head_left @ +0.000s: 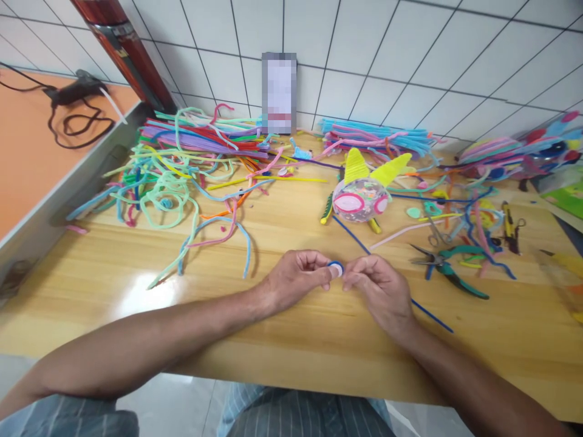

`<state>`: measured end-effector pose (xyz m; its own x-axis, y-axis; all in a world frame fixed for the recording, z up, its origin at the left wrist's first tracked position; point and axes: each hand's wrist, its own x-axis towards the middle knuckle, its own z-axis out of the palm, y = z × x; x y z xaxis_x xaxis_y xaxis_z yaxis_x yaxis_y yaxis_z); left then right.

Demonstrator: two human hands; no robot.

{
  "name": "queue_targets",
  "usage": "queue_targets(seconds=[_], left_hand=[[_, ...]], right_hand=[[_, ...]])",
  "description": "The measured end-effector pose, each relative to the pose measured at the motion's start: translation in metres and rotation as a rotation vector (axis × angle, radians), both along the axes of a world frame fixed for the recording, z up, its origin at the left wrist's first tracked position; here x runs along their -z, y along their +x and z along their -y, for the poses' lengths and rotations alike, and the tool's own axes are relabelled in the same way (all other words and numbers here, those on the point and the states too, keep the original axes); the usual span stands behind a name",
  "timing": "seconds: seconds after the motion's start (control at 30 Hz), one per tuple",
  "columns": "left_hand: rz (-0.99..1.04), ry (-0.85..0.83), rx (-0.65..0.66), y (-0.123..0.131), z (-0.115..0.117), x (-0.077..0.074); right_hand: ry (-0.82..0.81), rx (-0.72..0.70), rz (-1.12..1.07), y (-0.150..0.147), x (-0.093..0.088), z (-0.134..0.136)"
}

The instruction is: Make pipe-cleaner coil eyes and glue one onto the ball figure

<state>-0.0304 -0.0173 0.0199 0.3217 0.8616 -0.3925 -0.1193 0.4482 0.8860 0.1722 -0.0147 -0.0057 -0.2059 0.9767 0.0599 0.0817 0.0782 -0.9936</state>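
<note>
Blue-rimmed white disc (336, 267), small and round, sits in the left hand (298, 276), above the tabletop (273, 343) near its middle. Its pale face shows beside the thumb, with the blue band curving over its top and right side. The left hand grips it between thumb and fingers. The right hand (380, 288) is just beside it, thumb and forefinger drawn together; I cannot tell whether anything is between those fingertips.

Fuzzy, bendable stems make up most of the surroundings: a tangled heap (166, 203) of mint, blue and pink on the left, and a straight blue bundle (378, 135) at the back. Beyond the hands stands a rounded, see-through figure (362, 186) with coloured flecks inside, ribbed yellow fins and pink-rimmed ovals. Pliers (439, 260) with curved green-and-black handles lie to the right.

Smooth, grained wood stretches from the forearms to the straight front edge, and also between the heap and the left hand. A blue stem (432, 316) slants out from beneath the right hand. A grey panel (98, 182) bounds the left side, and a white tiled wall (364, 48) closes the back.
</note>
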Motion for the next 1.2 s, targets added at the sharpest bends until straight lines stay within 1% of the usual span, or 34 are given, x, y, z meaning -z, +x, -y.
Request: queue_targets(seconds=[0.1,0.27,0.37,0.47,0.57,0.7,0.83,0.97,1.2], left_hand=[[0.020,0.012,0.012,0.000,0.000,0.005],[0.062,0.037,0.020,0.001,0.002,0.012],[0.057,0.065,0.029,0.000,0.004,0.014],[0.055,0.083,0.048,-0.001,0.005,0.016],[0.065,0.082,0.063,-0.001,0.006,0.016],[0.080,0.062,0.065,0.000,0.005,0.012],[0.056,0.053,0.051,0.000,0.005,0.009],[0.056,0.076,0.038,0.000,0.006,0.011],[0.033,0.055,0.062,0.000,0.006,0.010]], right_hand=[[-0.033,-0.005,0.011,0.002,-0.001,0.001],[0.042,-0.036,0.095,0.005,0.001,0.003],[0.045,-0.077,0.146,0.004,0.003,0.004],[0.049,-0.112,0.152,0.003,0.004,0.004],[0.049,-0.130,0.143,0.005,0.004,0.004],[0.063,-0.119,0.124,0.006,0.005,0.004],[0.080,-0.114,0.121,0.003,0.001,0.004],[0.081,-0.119,0.115,0.002,-0.003,0.003],[0.056,-0.130,0.122,0.004,0.004,0.003]])
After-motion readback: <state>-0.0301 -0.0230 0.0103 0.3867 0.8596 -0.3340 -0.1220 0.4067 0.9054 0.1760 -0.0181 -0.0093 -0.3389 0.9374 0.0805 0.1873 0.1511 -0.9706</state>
